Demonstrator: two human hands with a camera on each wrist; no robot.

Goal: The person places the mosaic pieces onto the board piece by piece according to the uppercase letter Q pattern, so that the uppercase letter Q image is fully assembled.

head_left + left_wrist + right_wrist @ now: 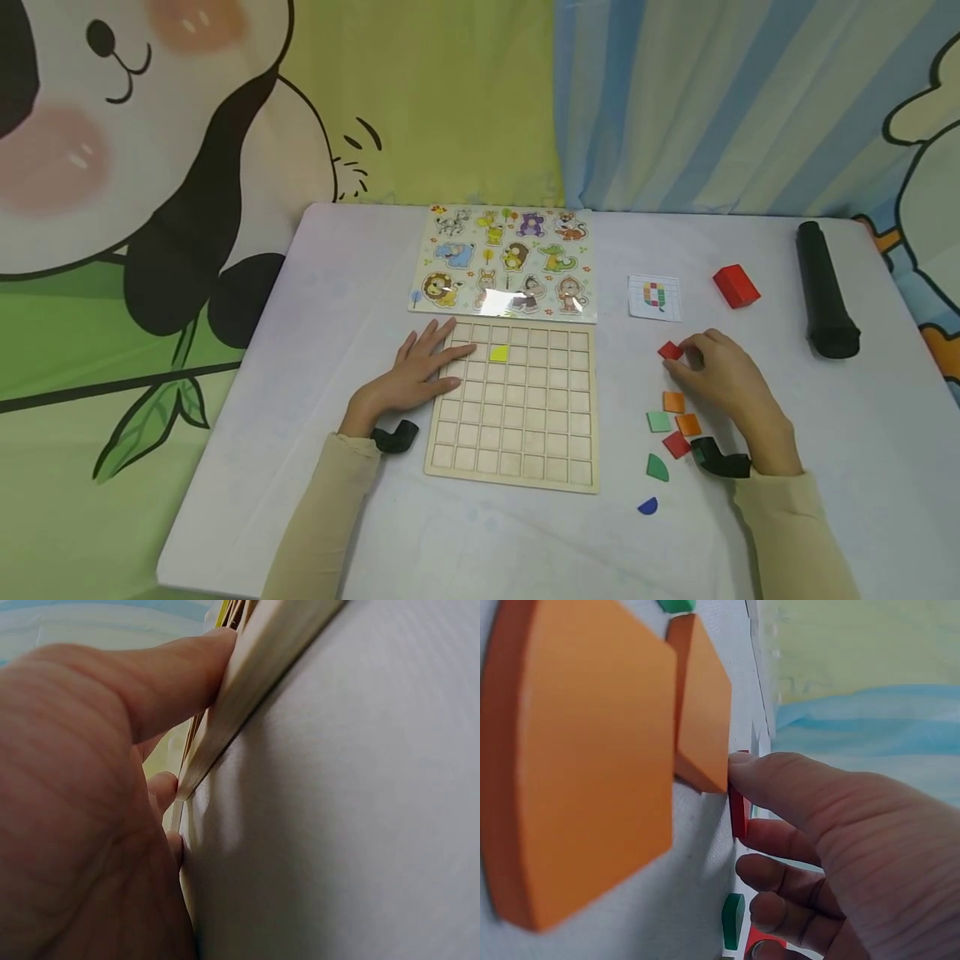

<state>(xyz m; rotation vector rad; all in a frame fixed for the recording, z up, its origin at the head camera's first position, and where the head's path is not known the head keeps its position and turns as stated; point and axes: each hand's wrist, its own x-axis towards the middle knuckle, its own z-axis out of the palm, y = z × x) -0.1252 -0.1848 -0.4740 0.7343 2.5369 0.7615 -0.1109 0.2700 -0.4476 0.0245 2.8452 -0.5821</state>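
My left hand (pixel 408 371) rests with spread fingers on the left edge of a wooden grid board (pixel 512 486). In the left wrist view the thumb lies against the board's side rim (pixel 244 682). One yellow square tile (pixel 498 354) sits in a cell near the board's top. Right of the board, my right hand (pixel 723 375) pinches a red square tile (pixel 670 351) between thumb and index finger, close over the table. Below that hand lie orange tiles (pixel 673 402), a light green tile (pixel 659 422) and another red tile (pixel 677 445).
A green quarter-round piece (pixel 657 467) and a blue half-round piece (pixel 647 506) lie nearer the front. Behind the board is an animal picture puzzle (pixel 504 262). A pattern card (pixel 654 297), a red block (pixel 737 286) and a black cylindrical object (pixel 825 287) stand toward the back right.
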